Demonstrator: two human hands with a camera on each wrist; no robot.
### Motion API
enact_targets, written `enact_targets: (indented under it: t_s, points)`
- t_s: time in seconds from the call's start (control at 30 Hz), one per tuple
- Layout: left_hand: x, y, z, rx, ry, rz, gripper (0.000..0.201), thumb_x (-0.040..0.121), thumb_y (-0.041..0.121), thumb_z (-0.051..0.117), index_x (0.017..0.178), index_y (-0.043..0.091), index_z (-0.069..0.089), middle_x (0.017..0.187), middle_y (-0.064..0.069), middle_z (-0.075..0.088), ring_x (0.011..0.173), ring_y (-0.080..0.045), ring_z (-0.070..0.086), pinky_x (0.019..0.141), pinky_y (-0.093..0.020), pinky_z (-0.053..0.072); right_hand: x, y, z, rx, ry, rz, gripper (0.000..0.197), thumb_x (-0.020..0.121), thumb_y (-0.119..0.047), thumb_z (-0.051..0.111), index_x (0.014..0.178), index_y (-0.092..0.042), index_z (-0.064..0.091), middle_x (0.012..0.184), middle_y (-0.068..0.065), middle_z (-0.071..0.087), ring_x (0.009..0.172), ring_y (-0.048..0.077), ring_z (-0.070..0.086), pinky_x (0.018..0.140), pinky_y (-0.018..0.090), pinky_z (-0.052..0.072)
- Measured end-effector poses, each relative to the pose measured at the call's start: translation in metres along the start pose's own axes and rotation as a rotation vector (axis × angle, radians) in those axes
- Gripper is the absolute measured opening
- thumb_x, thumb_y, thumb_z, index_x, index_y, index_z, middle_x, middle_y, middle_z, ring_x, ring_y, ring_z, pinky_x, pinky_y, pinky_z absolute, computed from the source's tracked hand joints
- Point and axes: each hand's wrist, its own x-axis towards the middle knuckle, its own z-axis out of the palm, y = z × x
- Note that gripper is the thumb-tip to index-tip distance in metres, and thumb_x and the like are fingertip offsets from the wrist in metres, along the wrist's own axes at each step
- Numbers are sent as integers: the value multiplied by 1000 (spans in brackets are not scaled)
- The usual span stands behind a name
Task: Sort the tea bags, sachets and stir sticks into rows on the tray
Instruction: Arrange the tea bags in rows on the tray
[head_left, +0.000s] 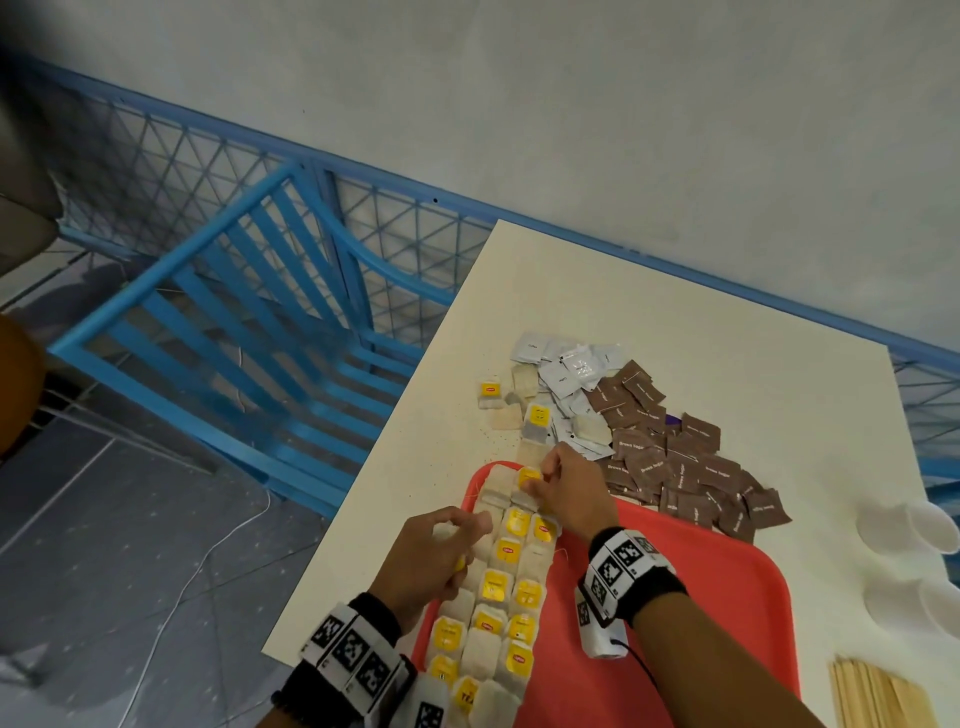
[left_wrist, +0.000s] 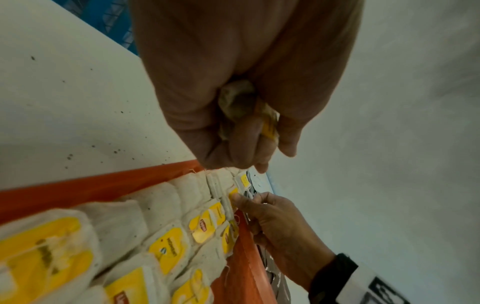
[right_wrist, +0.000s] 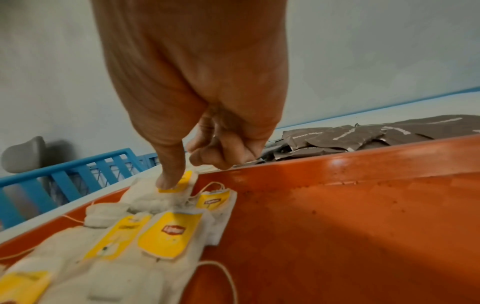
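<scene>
Currently, status by item:
Tray (head_left: 727, 597): red, on the white counter (head_left: 675, 322).
Tea bags (head_left: 506, 592): laid in rows along the tray's left side.
Left hand (head_left: 434, 558): fingers curled, clamped on a bunched tea bag (left_wrist: 237, 102), above the tray's left rim.
Right hand (head_left: 571, 491): index fingertip (right_wrist: 167, 183) pressing a yellow-tagged tea bag (right_wrist: 179, 183) at the tray's far end; other fingers curled together.
Brown sugar sachets (head_left: 685, 467): heaped beyond the tray.
White sachets (head_left: 571, 379): heaped beyond the tray.
Stir sticks (head_left: 878, 693): right of the tray.
</scene>
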Motion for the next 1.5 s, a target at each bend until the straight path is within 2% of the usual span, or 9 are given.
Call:
enact_targets:
  t_s: [0.2,0.4,0.53,0.73,1.0,1.17,1.3,1.37,1.5]
  points:
    - [3,13,6,-282,4,-177,60,93,56,49,107,1,65,61,-4,51,46,-11,42,35,-19,29,-7,3,11,-162,-126,-153,18,88,-24,65,72,-27,55,85,2,58,82,20,55,70,31,42]
    - [3,23,7,-528,-109,-221,70,90,67,39,103,3,65,66,-8,52,45,-13,48,36,-19,34,-23,-14,-7,-172,-107,-212,14,93,-19,56,89,-17,69,91,1,68,89,18,60,76,31,48]
    - [-4,31,19,-532,-164,-183,64,95,63,40,95,5,68,66,-9,54,51,-16,51,41,-23,40,-77,-54,-47,92,-21,-367,11,91,-29,68,85,-20,71,81,-8,68,74,8,58,65,16,41]
    - [-9,30,57,-667,-243,-161,44,94,45,58,109,5,67,88,-12,61,72,-19,57,55,-24,50,-135,-60,-50,-116,-37,-372,32,79,-43,73,104,-30,58,96,-10,50,87,5,48,75,26,43]
    - [-25,39,90,-571,-249,-87,38,104,28,42,101,-2,65,82,-18,68,66,-21,67,57,-26,54,-147,-39,-56,80,74,-309,45,69,-14,82,68,-38,44,80,-16,49,84,-11,47,67,11,33]
    - [-21,34,88,-465,-224,-108,28,103,24,46,107,2,62,97,-19,69,83,-22,67,75,-33,56,-154,-39,-81,337,65,-302,17,79,-20,81,73,-24,65,69,-17,60,63,1,52,59,12,36]
    - [-12,31,70,-212,-148,-13,35,86,41,68,85,7,61,63,-5,50,50,-13,45,47,-24,41,-143,-33,-108,378,77,-289,14,84,-16,78,81,-20,65,69,-8,61,60,2,52,58,13,40]
    - [-11,39,64,-82,-165,116,49,78,48,72,93,2,65,57,-4,43,48,-14,36,46,-24,32,-134,-31,-113,226,69,-303,10,85,-16,76,86,-23,68,72,-4,65,63,10,57,60,16,43]
    - [-7,61,60,167,-215,333,21,83,32,77,92,14,72,59,0,50,49,-13,38,45,-22,34,-116,-39,-113,234,-4,-302,15,84,-12,76,90,-24,70,74,-2,70,67,13,64,66,30,50]
